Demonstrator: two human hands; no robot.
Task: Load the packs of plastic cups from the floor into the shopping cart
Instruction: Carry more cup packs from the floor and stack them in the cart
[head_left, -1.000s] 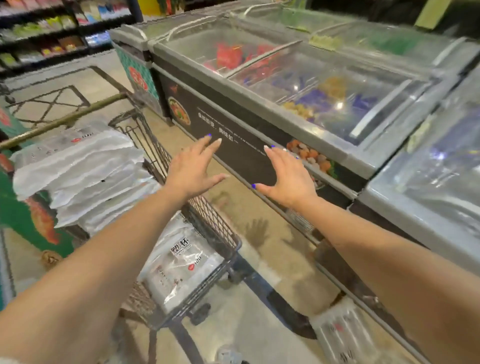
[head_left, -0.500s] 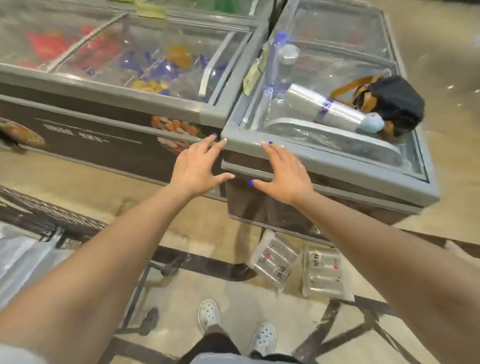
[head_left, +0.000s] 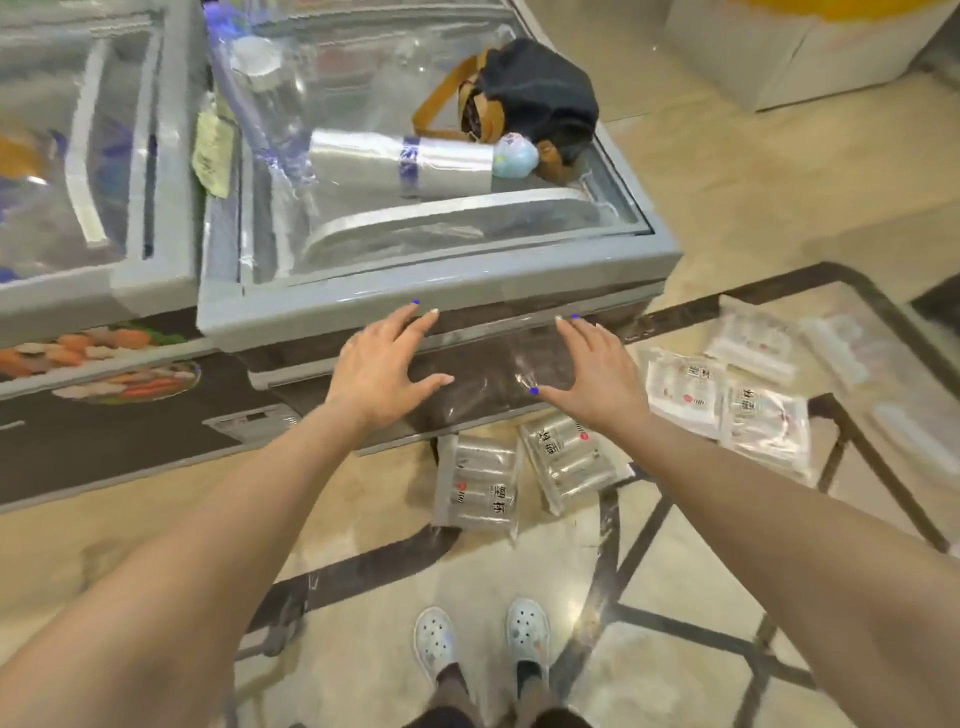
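Several clear packs of plastic cups lie flat on the floor beside a chest freezer. One pack (head_left: 478, 480) and a second pack (head_left: 569, 462) lie just below my hands. More packs (head_left: 685, 389) (head_left: 766, 423) (head_left: 756, 340) lie further right. My left hand (head_left: 382, 371) and my right hand (head_left: 592, 371) are stretched forward with straight, spread fingers, empty, held in the air above the packs in front of the freezer's side. The shopping cart is out of view.
A grey chest freezer (head_left: 441, 296) stands straight ahead with a dark bag (head_left: 535, 93) and a wrapped stack of cups (head_left: 400, 163) on its glass lid. Another freezer (head_left: 93, 280) adjoins it on the left. My two white shoes (head_left: 480, 639) stand on the tiled floor.
My view swung right and down, away from the cart to the freezer's end. More packs on the floor came into sight. Both hands stayed open and empty.
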